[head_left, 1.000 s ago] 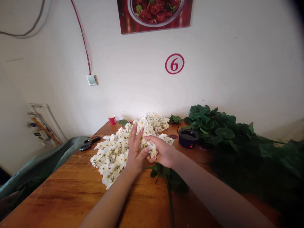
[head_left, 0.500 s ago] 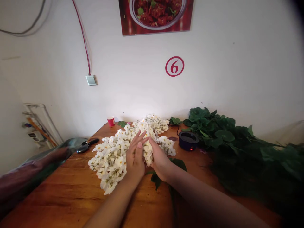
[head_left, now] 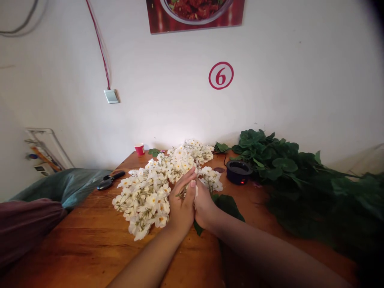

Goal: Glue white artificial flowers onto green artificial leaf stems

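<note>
A heap of white artificial flowers [head_left: 156, 184] lies on the wooden table [head_left: 90, 240]. My left hand [head_left: 181, 204] and my right hand [head_left: 204, 205] press together at the heap's right edge, fingers closed around a small white flower cluster [head_left: 192, 187] with thin stems. A green leafy stem [head_left: 226, 204] lies on the table under my right wrist, partly hidden by my arm.
A small black round pot [head_left: 238, 172] with a red light stands right of the flowers. A big pile of green leafy branches [head_left: 300, 176] fills the right side. Black scissors [head_left: 110, 181] and a red cup [head_left: 139, 149] sit at the far left. Cloth [head_left: 45, 200] drapes the left edge.
My hands drew closer together and toward me, closing around the flower cluster. The left hand's fingers, spread a second ago, are now folded against the right hand.
</note>
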The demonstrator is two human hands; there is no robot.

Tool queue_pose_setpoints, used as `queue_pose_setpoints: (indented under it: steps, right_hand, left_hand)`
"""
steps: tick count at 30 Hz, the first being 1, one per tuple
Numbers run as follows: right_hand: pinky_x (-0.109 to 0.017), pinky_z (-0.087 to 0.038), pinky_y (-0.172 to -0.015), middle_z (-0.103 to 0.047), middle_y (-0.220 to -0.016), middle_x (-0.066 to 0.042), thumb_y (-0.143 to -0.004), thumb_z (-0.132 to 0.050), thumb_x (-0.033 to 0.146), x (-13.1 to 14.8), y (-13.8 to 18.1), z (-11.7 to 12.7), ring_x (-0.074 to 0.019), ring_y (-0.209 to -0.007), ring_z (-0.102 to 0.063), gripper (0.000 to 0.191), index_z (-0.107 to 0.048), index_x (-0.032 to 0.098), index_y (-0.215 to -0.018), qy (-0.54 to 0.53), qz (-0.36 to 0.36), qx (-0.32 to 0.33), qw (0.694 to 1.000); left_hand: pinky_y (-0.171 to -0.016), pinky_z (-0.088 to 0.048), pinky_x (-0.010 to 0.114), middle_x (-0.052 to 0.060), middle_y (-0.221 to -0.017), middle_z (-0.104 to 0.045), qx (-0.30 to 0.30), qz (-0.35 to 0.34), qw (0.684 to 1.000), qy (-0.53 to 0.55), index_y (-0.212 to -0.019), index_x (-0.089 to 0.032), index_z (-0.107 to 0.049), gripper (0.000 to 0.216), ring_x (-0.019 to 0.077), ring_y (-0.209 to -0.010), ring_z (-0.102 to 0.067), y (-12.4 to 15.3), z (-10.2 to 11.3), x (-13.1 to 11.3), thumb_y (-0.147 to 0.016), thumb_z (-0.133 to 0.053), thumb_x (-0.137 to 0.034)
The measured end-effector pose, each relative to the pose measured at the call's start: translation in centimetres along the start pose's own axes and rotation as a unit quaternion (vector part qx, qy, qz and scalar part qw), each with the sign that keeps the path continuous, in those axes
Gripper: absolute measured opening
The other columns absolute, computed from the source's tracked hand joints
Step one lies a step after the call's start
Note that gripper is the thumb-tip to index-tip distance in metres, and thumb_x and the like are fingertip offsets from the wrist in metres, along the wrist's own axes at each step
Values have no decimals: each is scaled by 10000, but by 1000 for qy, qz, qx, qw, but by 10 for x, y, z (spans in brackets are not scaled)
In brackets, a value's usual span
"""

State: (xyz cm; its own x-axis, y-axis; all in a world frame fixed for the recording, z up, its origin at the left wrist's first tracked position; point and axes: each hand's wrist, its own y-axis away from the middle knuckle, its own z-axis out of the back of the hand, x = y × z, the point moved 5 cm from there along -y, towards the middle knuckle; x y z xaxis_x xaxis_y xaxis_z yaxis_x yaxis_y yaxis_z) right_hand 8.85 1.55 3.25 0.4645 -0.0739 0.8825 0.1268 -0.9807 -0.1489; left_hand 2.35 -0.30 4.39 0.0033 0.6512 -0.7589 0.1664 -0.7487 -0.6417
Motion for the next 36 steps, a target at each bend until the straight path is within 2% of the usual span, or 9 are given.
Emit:
queue_pose_setpoints:
  steps: [3,6,11,15,20,25,30,33,36]
  right_hand:
    - [-303,-489,-854,-671,-1036,-50,-893,-465,565,-8,0,0,-218,-1116,-579,358,-595,252,-1007,-57,-61,-53,995]
    - [-291,-450,-933,-662,-1139,-53,-908,-411,649,-3,6,4,-207,-1195,-538,473,-619,256,-1072,18,-13,-97,995]
    - [-325,-455,-893,-697,-1010,-92,-905,-357,703,4,15,3,-240,-1053,-597,588,-669,204,-903,147,51,-87,984]
    - [-320,-456,-893,-693,-920,-72,-930,-253,696,3,11,2,-216,-962,-614,644,-654,196,-871,125,71,-79,986]
    - [-300,-487,-778,-658,-772,-40,-922,-236,712,-3,2,1,-197,-810,-616,633,-619,221,-811,92,56,-31,994]
    - [-309,-486,-816,-685,-871,-68,-933,-270,688,2,6,1,-213,-940,-633,606,-642,210,-903,93,49,-30,994]
    - [-335,-486,-834,-710,-924,-89,-960,-348,468,14,13,0,-225,-947,-640,413,-656,200,-896,190,47,-72,978]
    - [-346,-455,-911,-703,-998,-85,-920,-378,334,19,13,-3,-221,-1006,-621,297,-645,207,-886,235,85,-71,966]
    - [-348,-458,-876,-683,-955,-71,-896,-405,303,17,13,-4,-218,-960,-613,231,-617,214,-870,235,101,-69,964]
  left_hand:
    - [-1086,-441,437,61,-1197,-708,-22,13,1000,-8,-1047,-220,-750,272,242,-1181,-621,-2,3,-2,-940,-549,-368]
    - [-956,-530,385,60,-1055,-754,-64,25,998,-12,-998,-207,-756,296,232,-1039,-685,0,7,-3,-942,-539,-400]
    - [-856,-558,341,54,-961,-765,-103,31,994,20,-856,-202,-737,284,212,-918,-709,7,6,-1,-919,-571,-424]
    - [-923,-522,345,52,-949,-756,-82,10,996,44,-681,-189,-650,315,205,-964,-692,7,4,-2,-918,-578,-383]
    - [-856,-538,326,10,-748,-711,-70,19,997,22,-616,-192,-564,325,170,-798,-681,7,5,-1,-894,-612,-353]
    - [-1024,-479,398,44,-1014,-740,-58,29,996,67,-825,-195,-648,142,208,-1061,-674,4,0,-2,-865,-656,-331]
    - [-1023,-497,384,91,-1206,-702,-54,45,996,63,-1151,-192,-686,317,231,-1147,-648,3,-1,2,-921,-573,-377]
    - [-1080,-459,387,86,-1268,-672,-30,23,998,50,-1181,-190,-696,351,230,-1213,-607,3,-1,4,-970,-481,-370]
    - [-1078,-468,384,82,-1242,-687,-29,18,999,31,-1159,-193,-710,346,220,-1195,-620,2,2,6,-987,-453,-349]
